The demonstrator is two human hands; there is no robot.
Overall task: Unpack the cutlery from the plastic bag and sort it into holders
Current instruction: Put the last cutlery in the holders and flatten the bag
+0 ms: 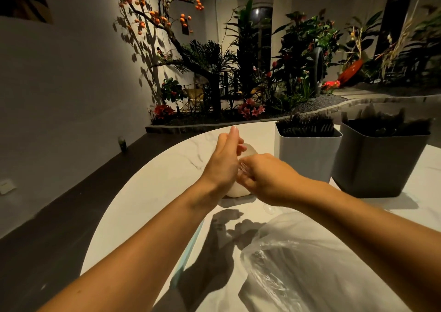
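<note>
Head view: a small clear plastic wrapper (241,168), seemingly with pale cutlery inside, is being held above the marble table (148,192), between both hands. It is being pinched by the curled fingers of the right hand (265,178); the left hand (224,161) is being pressed against it with one finger straight up, its hold too hidden to call. What exactly is inside cannot be made out. One large clear plastic bag (310,259) is lying nearest, under the right forearm. Two holders are being counted beyond: a light grey holder (307,154) and a dark grey holder (379,163), side by side, both packed with dark cutlery. A sudden tear could scatter pieces across the table or off its edge.
</note>
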